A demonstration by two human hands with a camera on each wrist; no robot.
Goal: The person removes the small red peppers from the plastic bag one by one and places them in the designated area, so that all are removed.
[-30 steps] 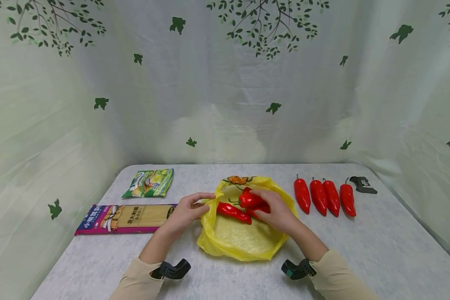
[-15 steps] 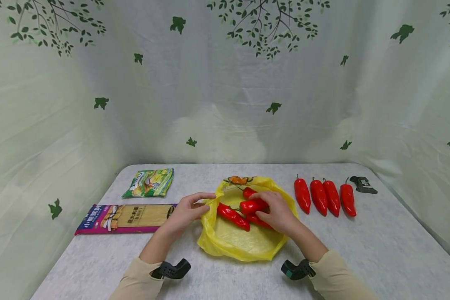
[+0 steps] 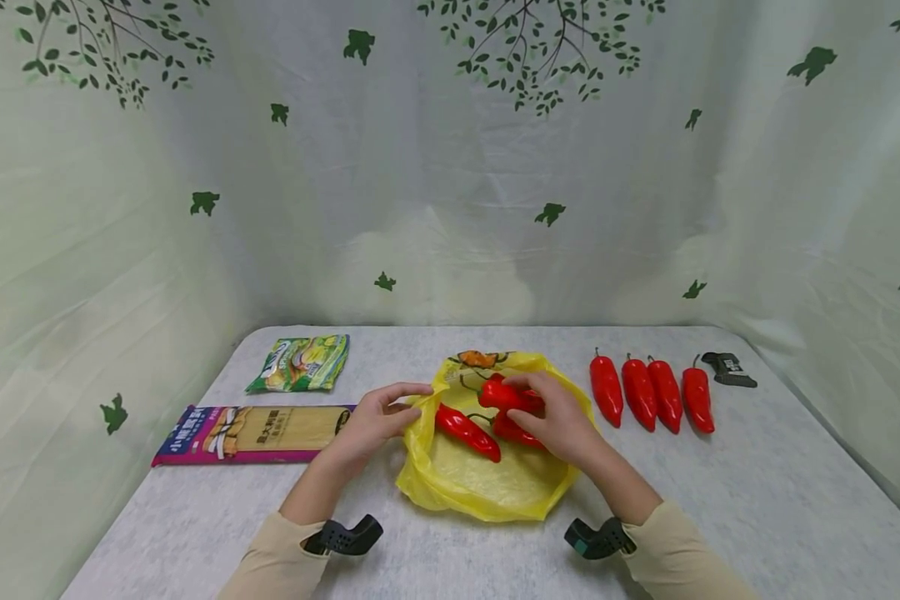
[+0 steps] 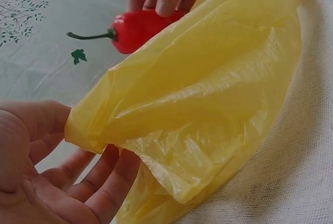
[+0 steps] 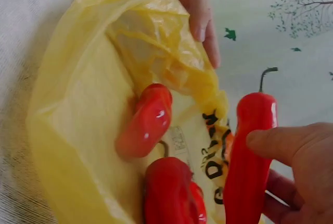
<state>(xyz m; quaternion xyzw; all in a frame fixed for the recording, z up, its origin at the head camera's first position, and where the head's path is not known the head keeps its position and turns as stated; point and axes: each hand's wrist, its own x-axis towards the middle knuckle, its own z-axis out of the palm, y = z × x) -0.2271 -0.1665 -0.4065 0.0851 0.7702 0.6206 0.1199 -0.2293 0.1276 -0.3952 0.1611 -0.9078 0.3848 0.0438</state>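
Note:
A yellow plastic bag [image 3: 487, 496] lies with its mouth spread wide in the middle of the table. My left hand [image 3: 378, 422] pinches the left edge of its mouth between thumb and fingers, as the left wrist view shows. Over the opening, my right hand [image 3: 566, 421] grips a red chili pepper [image 5: 248, 166] by its sides, its thin stem pointing away from the palm. Lower inside the bag lie more red peppers: one long pepper [image 3: 467, 433] at the left, and another [image 3: 512, 429] below the held one. Part of a further pepper shows behind the held one.
Several red peppers [image 3: 637, 392] lie in a row right of the bag, beside a small black packet [image 3: 729, 369]. On the left are a long purple-and-tan noodle packet [image 3: 270, 429] and a green snack bag [image 3: 300, 362]. A leaf-printed curtain [image 3: 450, 250] hangs behind the table.
The long pepper at the left has slid slightly nearer in the bag. My right hand has dipped with its pepper, then risen a little. The left hand keeps its place.

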